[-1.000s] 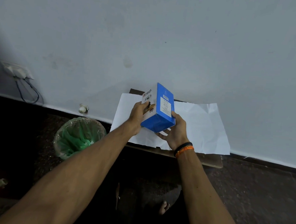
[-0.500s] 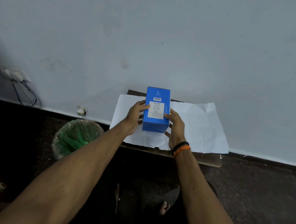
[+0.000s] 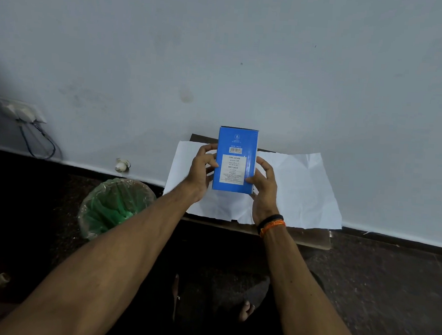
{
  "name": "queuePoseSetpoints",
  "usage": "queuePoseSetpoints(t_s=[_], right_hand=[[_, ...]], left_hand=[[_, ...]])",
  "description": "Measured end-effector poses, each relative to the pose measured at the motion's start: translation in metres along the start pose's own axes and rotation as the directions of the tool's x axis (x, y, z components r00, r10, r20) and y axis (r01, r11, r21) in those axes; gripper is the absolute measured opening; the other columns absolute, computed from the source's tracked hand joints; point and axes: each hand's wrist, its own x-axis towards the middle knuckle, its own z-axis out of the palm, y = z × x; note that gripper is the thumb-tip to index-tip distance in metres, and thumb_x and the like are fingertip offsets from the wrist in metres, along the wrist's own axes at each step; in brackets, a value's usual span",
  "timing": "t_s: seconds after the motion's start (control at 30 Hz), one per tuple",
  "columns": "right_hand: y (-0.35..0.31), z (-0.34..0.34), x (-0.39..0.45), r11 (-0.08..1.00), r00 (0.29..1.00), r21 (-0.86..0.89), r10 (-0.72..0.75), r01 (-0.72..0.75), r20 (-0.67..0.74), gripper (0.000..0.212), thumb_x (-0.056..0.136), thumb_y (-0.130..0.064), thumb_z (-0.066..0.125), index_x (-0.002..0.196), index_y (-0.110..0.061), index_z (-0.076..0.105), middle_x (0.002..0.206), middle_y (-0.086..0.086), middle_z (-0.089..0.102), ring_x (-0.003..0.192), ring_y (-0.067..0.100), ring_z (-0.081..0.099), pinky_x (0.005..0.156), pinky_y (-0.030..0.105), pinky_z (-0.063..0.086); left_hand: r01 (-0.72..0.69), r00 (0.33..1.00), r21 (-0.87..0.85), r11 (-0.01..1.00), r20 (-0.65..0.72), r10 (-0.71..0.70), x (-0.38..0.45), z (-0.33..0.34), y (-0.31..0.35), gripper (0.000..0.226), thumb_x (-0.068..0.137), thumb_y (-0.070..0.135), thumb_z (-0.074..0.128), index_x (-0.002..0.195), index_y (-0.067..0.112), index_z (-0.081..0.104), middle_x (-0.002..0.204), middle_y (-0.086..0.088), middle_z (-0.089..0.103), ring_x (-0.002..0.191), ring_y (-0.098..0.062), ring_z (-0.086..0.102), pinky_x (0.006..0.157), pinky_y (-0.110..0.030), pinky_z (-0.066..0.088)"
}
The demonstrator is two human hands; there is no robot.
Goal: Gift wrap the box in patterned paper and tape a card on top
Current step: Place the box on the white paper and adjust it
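Two hands grip the blue cardboard box (image 3: 235, 160) over the white paper sheet (image 3: 299, 188): left hand (image 3: 202, 169) at 9 o'clock, right hand (image 3: 263, 187) at 3 o'clock; it now faces squarely, tilted a second ago.

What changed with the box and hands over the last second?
The box, held tilted a second ago, has been turned square, label face toward the camera, over the paper. The left hand and right hand kept hold of its sides throughout. Nothing was let go. The paper, the board under it and the bin stayed put.
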Motion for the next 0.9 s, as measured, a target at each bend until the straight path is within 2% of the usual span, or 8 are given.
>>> queuePoseSetpoints(t_s=[0.13, 0.23, 0.33, 0.47, 0.6, 0.7, 0.8, 0.9], right_hand=[[-0.001, 0.001, 0.003, 0.995, 0.996, 0.029, 0.094, -0.094, 0.006, 0.064, 0.071, -0.036, 0.061, 0.134, -0.028, 0.057, 0.121, -0.003, 0.064, 0.110, 0.023, 0.060, 0.092, 0.044, 0.051], [0.003, 0.001, 0.005, 0.988, 0.989, 0.043, 0.149, -0.148, -0.018, 0.050, 0.089, -0.036, 0.061, 0.137, -0.024, 0.057, 0.117, -0.002, 0.064, 0.108, 0.026, 0.060, 0.089, 0.045, 0.047], [0.009, 0.000, 0.007, 0.975, 0.980, 0.108, 0.197, -0.192, -0.040, 0.039, 0.098, -0.030, 0.054, 0.136, -0.021, 0.058, 0.113, -0.002, 0.065, 0.103, 0.024, 0.061, 0.083, 0.042, 0.048], [0.014, -0.002, 0.006, 0.975, 0.983, 0.141, 0.182, -0.175, -0.038, 0.040, 0.097, -0.029, 0.056, 0.135, -0.020, 0.059, 0.116, 0.001, 0.066, 0.107, 0.026, 0.062, 0.086, 0.043, 0.051], [0.016, -0.005, 0.006, 0.994, 0.995, 0.060, 0.095, -0.094, -0.014, 0.053, 0.088, -0.027, 0.063, 0.140, -0.025, 0.054, 0.124, -0.001, 0.063, 0.110, 0.024, 0.061, 0.089, 0.041, 0.052], [0.017, -0.007, 0.008, 0.998, 0.998, 0.019, 0.060, -0.060, -0.017, 0.047, 0.091, -0.015, 0.062, 0.135, -0.028, 0.053, 0.118, -0.007, 0.064, 0.105, 0.019, 0.062, 0.100, 0.047, 0.050], [0.018, -0.006, 0.008, 1.000, 0.999, -0.012, 0.027, -0.027, -0.022, 0.059, 0.078, -0.024, 0.064, 0.136, -0.029, 0.055, 0.128, -0.001, 0.065, 0.114, 0.023, 0.062, 0.101, 0.049, 0.049], [0.020, -0.007, 0.013, 0.999, 0.999, -0.026, 0.029, -0.030, -0.029, 0.052, 0.090, -0.019, 0.064, 0.140, -0.027, 0.052, 0.130, 0.002, 0.063, 0.119, 0.027, 0.059, 0.100, 0.046, 0.050]], left_hand=[[0.015, 1.000, 0.055, 0.998, -0.005, -0.015, 0.000, -0.001, 0.000, 0.040, 0.075, 0.032, 0.067, 0.113, 0.022, 0.058, 0.109, -0.006, 0.068, 0.108, -0.023, 0.060, 0.089, -0.033, 0.049], [0.029, 1.000, 0.090, 0.996, -0.013, -0.028, 0.001, 0.001, -0.002, 0.028, 0.096, 0.026, 0.063, 0.119, 0.016, 0.053, 0.116, -0.008, 0.066, 0.097, -0.016, 0.062, 0.071, -0.021, 0.049], [0.015, 1.000, 0.122, 0.992, -0.015, -0.013, 0.000, 0.003, -0.003, 0.028, 0.098, 0.019, 0.062, 0.121, 0.010, 0.049, 0.116, -0.009, 0.063, 0.086, -0.014, 0.063, 0.056, -0.012, 0.052], [-0.004, 1.000, 0.160, 0.987, -0.010, 0.005, 0.000, 0.001, -0.006, 0.029, 0.096, 0.020, 0.065, 0.118, 0.010, 0.050, 0.119, -0.011, 0.065, 0.089, -0.016, 0.065, 0.059, -0.013, 0.053], [-0.012, 1.000, 0.135, 0.991, 0.007, 0.011, 0.002, -0.006, -0.013, 0.037, 0.081, 0.030, 0.066, 0.112, 0.013, 0.054, 0.112, -0.007, 0.069, 0.102, -0.023, 0.068, 0.077, -0.023, 0.055], [-0.022, 1.000, 0.092, 0.996, 0.016, 0.021, 0.002, -0.010, -0.017, 0.046, 0.072, 0.027, 0.056, 0.115, 0.010, 0.054, 0.114, -0.008, 0.069, 0.099, -0.021, 0.069, 0.072, -0.022, 0.057], [-0.040, 0.999, 0.115, 0.993, 0.040, 0.036, 0.002, -0.011, -0.020, 0.047, 0.072, 0.024, 0.055, 0.118, 0.012, 0.055, 0.120, -0.010, 0.068, 0.102, -0.023, 0.069, 0.075, -0.025, 0.059], [-0.035, 0.999, 0.153, 0.988, 0.030, 0.031, 0.005, -0.011, -0.022, 0.037, 0.084, 0.021, 0.058, 0.120, 0.013, 0.056, 0.122, -0.010, 0.067, 0.106, -0.025, 0.067, 0.075, -0.023, 0.059]])
